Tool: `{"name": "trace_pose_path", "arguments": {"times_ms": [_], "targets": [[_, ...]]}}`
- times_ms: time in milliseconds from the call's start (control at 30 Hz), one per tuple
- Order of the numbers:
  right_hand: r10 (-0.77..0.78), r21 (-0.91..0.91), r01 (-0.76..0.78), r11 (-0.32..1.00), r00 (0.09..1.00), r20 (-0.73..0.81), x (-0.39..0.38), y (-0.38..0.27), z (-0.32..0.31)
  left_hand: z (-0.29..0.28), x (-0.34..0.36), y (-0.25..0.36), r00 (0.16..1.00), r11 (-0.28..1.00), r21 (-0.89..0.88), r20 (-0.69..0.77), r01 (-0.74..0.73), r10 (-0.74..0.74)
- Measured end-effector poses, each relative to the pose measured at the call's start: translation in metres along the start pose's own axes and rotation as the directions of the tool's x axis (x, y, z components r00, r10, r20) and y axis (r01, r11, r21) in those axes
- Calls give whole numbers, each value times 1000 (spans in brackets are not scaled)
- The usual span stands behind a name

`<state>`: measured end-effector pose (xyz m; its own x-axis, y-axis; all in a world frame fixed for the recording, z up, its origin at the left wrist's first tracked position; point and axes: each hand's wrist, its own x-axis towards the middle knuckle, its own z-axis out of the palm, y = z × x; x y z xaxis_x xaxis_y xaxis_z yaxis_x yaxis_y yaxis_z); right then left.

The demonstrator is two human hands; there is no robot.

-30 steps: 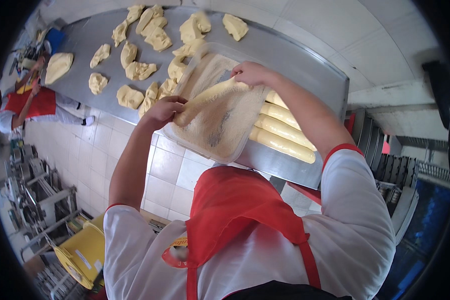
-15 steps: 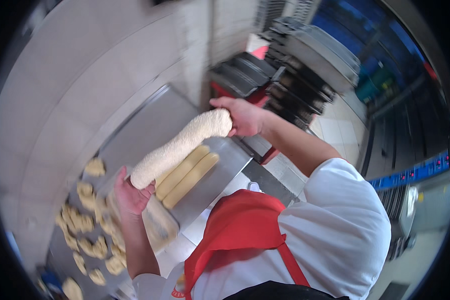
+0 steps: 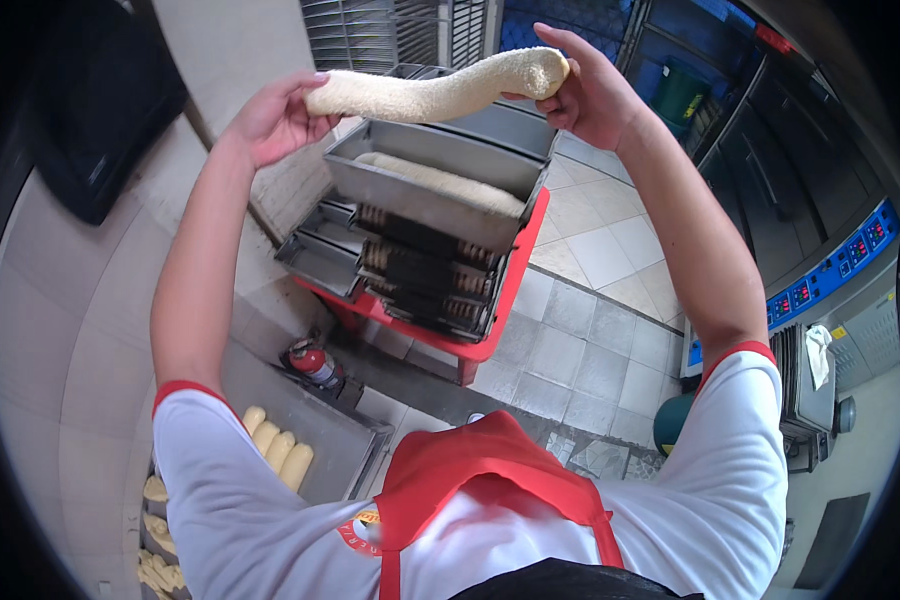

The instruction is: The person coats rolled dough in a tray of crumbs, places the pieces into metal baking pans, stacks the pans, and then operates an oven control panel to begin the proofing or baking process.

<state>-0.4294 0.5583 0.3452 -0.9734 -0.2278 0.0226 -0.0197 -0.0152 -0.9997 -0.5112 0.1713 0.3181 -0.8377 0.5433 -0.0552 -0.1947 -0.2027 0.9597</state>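
A long crumb-coated dough log (image 3: 425,98) hangs level between my two hands, sagging a little in the middle. My left hand (image 3: 282,118) grips its left end, and my right hand (image 3: 588,92) holds the right end with fingers beneath it and the thumb raised. Just below it stands a grey metal loaf pan (image 3: 370,178), the top one of a tall stack. Inside that pan rests another crumb-coated dough log (image 3: 450,183). Part of a second pan (image 3: 505,128) shows behind, partly hidden by the dough I hold.
The pans stand on a red table (image 3: 460,348), with lower pans (image 3: 320,265) at its left. A fire extinguisher (image 3: 315,365) is on the floor. Smooth dough logs (image 3: 292,462) lie on a metal worktop (image 3: 335,440) at lower left. An oven control panel (image 3: 830,265) is at right.
My hands have carried the coated dough log away from the worktop, forward to above the pan stack. The view has turned with me, and the worktop now sits at lower left.
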Motion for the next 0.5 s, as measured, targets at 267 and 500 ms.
{"name": "trace_pose_path", "arguments": {"times_ms": [267,500], "targets": [[213,-480,-248,841,969,-127,97,40,-74,3,199,3,955,841,455,-127,295,-267],[418,-805,-329,494,901,-112,139,80,-81,5,250,-19,893,294,920,-111,258,-436]]}}
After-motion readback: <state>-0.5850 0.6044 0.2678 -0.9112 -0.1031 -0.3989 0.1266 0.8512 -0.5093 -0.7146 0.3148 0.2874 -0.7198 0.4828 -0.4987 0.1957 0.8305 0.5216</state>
